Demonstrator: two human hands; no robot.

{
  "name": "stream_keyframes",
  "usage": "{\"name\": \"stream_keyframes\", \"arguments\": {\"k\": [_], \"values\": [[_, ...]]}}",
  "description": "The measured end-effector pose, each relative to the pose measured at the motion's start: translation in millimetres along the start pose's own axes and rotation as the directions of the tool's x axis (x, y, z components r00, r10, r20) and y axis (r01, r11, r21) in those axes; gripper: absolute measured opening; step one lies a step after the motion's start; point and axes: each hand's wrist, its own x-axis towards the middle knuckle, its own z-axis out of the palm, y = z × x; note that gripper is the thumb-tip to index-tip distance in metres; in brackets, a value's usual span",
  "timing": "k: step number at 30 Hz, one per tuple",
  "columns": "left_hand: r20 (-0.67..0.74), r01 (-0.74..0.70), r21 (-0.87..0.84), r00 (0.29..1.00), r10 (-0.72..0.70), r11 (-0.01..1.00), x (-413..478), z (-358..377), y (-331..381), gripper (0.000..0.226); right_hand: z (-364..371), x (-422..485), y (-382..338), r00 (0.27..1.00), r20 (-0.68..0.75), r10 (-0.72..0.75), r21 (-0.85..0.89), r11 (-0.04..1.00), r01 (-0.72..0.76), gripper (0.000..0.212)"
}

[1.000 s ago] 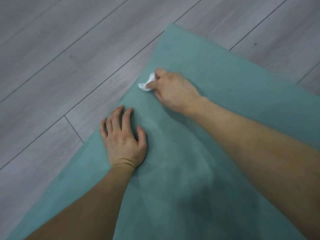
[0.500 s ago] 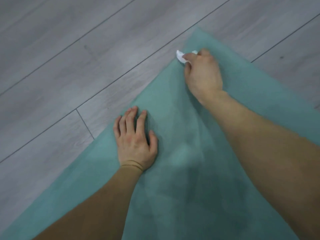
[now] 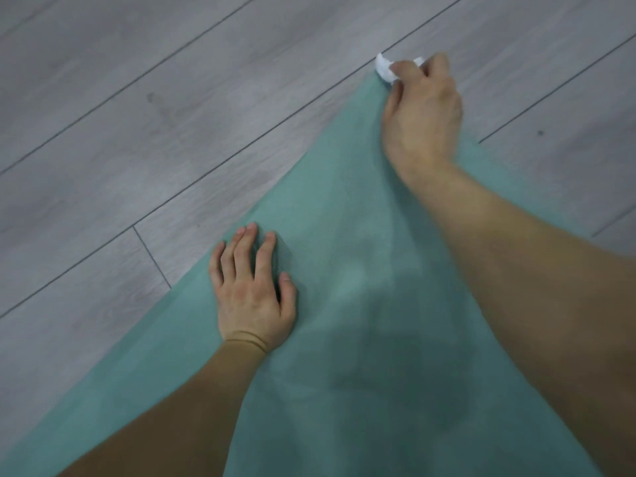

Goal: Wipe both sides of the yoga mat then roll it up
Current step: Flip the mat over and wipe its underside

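Grey plank floor [image 3: 137,132] under teal yoga mat [image 3: 344,253]; left hand [image 3: 253,297] flat, right hand [image 3: 420,115] pinching white wipe [image 3: 383,68].

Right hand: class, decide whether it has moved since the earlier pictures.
Yes. The right hand, gripping the wipe, has slid along the mat's left edge to its far corner.
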Motion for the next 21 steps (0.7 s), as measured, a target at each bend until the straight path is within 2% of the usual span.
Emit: {"name": "stream_keyframes", "arguments": {"k": [1, 2, 3, 4, 5, 6, 7, 9, 11, 15, 17, 21], "values": [[0.005, 0.002, 0.004, 1.0, -0.002, 1.0, 0.2, 0.1, 0.2, 0.06, 6.2, -12.8, -7.4, 1.0, 0.013, -0.017, 0.012, 1.0, 0.017, 0.036], [0.009, 0.004, 0.006, 1.0, -0.004, 1.0, 0.3, 0.8, 0.1, 0.06, 12.9, -33.3, -16.2, 0.992, 0.088, -0.094, 0.051, 0.995, 0.09, 0.036], [0.01, 0.005, 0.008, 1.0, -0.005, 1.0, 0.1, 1.0, -0.1, 0.06, 17.6, -56.3, -23.6, 0.955, 0.189, -0.23, 0.103, 0.971, 0.214, 0.038], [0.01, 0.005, 0.009, 1.0, -0.005, 1.0, -0.2, 1.1, -0.2, 0.06, 18.0, -75.3, -26.1, 0.886, 0.268, -0.379, 0.158, 0.924, 0.348, 0.042], [0.011, 0.003, 0.007, 1.0, -0.003, 1.0, -0.7, 1.2, -0.5, 0.06, 15.2, -81.0, -22.2, 0.821, 0.307, -0.482, 0.192, 0.876, 0.443, 0.046], [0.009, 0.001, 0.004, 1.0, -0.001, 1.0, -0.7, 1.4, -0.9, 0.06, 8.1, -69.9, -15.9, 0.798, 0.32, -0.511, 0.218, 0.859, 0.463, 0.046], [0.008, 0.001, 0.005, 1.0, -0.001, 1.0, -0.7, 1.8, -1.5, 0.06, 6.2, -49.9, -9.5, 0.837, 0.302, -0.456, 0.199, 0.889, 0.413, 0.044], [0.009, 0.001, 0.014, 1.0, -0.001, 1.0, -1.2, 3.0, -2.3, 0.06, 4.0, -5.4, -0.5, 0.942, 0.232, -0.241, 0.057, 0.971, 0.234, 0.04], [0.011, -0.004, 0.015, 1.0, 0.004, 1.0, -1.9, 3.1, -2.4, 0.06, 5.5, 22.4, 2.2, 0.975, 0.181, -0.129, -0.025, 0.99, 0.136, 0.039], [0.018, -0.01, 0.014, 1.0, 0.01, 1.0, -1.6, 3.2, -3.3, 0.061, 11.1, -7.5, 4.7, 0.993, 0.105, -0.052, 0.071, 0.997, 0.044, 0.037], [0.019, -0.014, 0.018, 1.0, 0.014, 1.0, -2.2, 4.2, -3.3, 0.06, 9.0, -52.1, 11.6, 0.989, 0.142, -0.043, 0.135, 0.991, 0.024, 0.035], [0.017, -0.015, 0.019, 1.0, 0.015, 1.0, -1.2, 3.9, -2.6, 0.06, -5.9, -147.3, 10.4, 0.968, 0.216, -0.128, 0.297, 0.953, 0.06, 0.033]]}}
